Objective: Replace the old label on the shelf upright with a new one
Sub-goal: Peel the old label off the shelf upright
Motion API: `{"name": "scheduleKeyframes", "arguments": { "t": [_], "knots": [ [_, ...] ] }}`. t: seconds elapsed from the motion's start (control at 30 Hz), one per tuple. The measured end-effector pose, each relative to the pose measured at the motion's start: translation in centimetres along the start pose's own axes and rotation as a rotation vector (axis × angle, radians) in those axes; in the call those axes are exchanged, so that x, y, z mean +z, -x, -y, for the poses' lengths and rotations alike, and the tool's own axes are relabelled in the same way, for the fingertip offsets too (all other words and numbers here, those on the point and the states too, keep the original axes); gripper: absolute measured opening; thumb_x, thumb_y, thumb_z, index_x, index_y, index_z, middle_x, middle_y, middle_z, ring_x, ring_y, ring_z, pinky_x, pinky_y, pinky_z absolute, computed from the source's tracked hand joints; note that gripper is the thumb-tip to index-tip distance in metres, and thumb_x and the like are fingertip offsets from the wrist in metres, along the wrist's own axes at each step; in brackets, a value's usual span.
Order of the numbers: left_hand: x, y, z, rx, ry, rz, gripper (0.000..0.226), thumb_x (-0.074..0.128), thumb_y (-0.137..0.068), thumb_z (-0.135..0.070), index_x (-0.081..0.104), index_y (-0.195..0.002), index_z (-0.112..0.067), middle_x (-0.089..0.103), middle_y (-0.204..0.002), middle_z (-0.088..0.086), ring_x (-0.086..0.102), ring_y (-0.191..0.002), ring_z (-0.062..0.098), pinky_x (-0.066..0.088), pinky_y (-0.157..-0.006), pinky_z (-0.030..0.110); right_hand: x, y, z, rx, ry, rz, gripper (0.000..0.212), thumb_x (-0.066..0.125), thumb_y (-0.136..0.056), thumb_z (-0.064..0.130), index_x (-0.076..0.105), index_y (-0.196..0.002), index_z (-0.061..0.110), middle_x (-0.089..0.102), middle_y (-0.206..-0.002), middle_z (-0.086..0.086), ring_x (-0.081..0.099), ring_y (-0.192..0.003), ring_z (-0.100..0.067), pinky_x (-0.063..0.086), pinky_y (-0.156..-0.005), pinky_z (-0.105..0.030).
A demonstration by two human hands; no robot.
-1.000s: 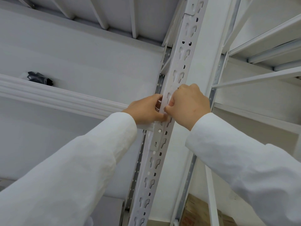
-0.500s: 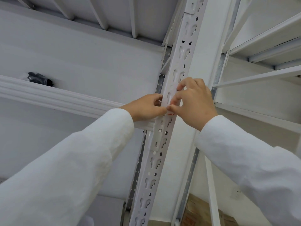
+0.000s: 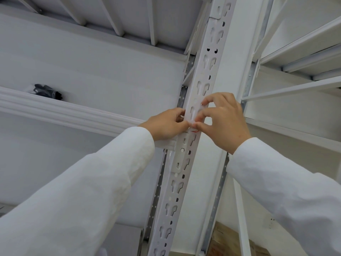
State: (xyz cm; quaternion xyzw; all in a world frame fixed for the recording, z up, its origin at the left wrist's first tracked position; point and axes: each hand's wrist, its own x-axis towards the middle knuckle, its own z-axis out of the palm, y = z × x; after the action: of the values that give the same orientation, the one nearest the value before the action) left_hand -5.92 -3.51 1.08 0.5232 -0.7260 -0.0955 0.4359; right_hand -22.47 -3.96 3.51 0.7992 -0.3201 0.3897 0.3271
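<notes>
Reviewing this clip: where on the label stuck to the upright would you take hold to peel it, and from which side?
Judging by the pose, the label's lower edge, near the red mark, where both thumbs already meet. It lies flat against the upright, so only an edge offers purchase; come from below and peel upward.

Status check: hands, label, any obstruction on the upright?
Both hands, left hand and right hand, pinching the label on the upright. Nothing in the way.

Upright (image 3: 198, 100) runs up the middle, tilted, with the left hand (image 3: 166, 124) at its left edge and the right hand (image 3: 223, 119) at its right, both on the label (image 3: 193, 112). Beam (image 3: 64, 112) joins from the left; a bag (image 3: 47, 91) lies on the shelf behind it.
</notes>
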Motion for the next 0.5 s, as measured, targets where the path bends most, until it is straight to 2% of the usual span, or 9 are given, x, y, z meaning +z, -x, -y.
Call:
{"name": "scheduleKeyframes", "arguments": {
  "t": [0.3, 0.5],
  "knots": [
    [0.17, -0.29, -0.01, -0.016, -0.029, -0.051, 0.064, 0.047, -0.064, -0.059, 0.055, -0.120, -0.028, 0.070, -0.111, -0.005, 0.064, -0.108, 0.019, 0.044, -0.102, 0.045, 0.17, 0.33, -0.34, -0.009, -0.023, -0.017, 0.016, 0.068, -0.077, 0.040, 0.074, -0.075, 0.025, 0.058, -0.112, 0.004, 0.039, -0.117, -0.021, 0.025, -0.094, -0.032],
    [0.17, -0.28, -0.15, -0.038, -0.035, -0.060, 0.058, 0.048, -0.067, -0.056, 0.055, -0.116, -0.028, 0.070, -0.110, -0.006, 0.064, -0.107, 0.019, 0.044, -0.102, 0.045, 0.24, 0.38, -0.18, 0.016, -0.030, -0.011, 0.012, 0.068, -0.079, 0.034, 0.074, -0.077, 0.024, 0.056, -0.115, 0.005, 0.036, -0.119, -0.020, 0.016, -0.088, -0.024]
  ]
}}
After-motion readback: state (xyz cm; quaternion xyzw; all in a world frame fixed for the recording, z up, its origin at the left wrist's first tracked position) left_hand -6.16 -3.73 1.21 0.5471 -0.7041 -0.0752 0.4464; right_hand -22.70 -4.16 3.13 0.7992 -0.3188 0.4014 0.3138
